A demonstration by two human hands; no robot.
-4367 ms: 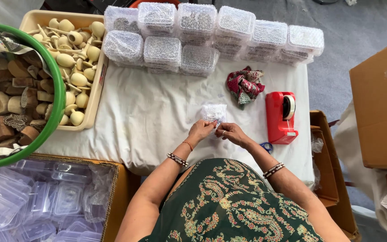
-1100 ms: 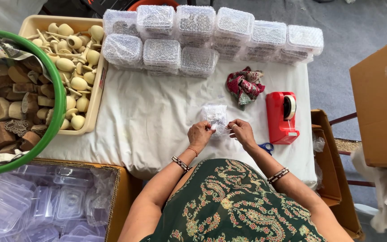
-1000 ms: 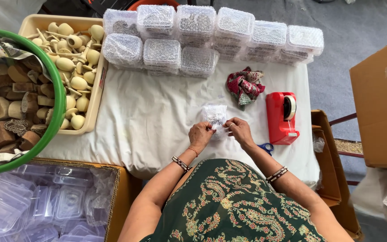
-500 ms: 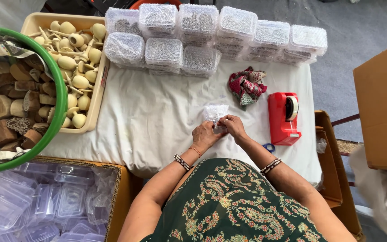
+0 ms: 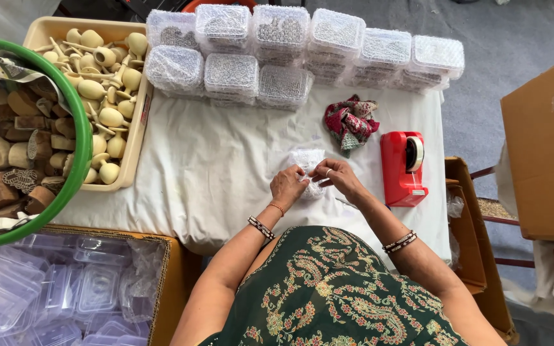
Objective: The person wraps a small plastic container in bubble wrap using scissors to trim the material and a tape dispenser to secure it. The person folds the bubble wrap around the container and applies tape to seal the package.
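Head view: since a second ago my left hand (image 5: pixel 288 186) and right hand (image 5: pixel 336 177) close together, both pinching the small crinkly bubble-wrapped packet (image 5: pixel 307 161) on the white cloth (image 5: pixel 213 166).

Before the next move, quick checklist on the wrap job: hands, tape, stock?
1. Both hands on the bubble-wrapped packet: ok, left hand and right hand pinch it.
2. Packet fully wrapped: cannot tell, hands cover its near edge.
3. Red tape dispenser close to the right hand: ok, roll loaded.
4. Tape end free to pull: cannot tell.
5. Finished wrapped boxes stacked clear of the hands: ok.
6. Bare white cloth around the packet: ok.
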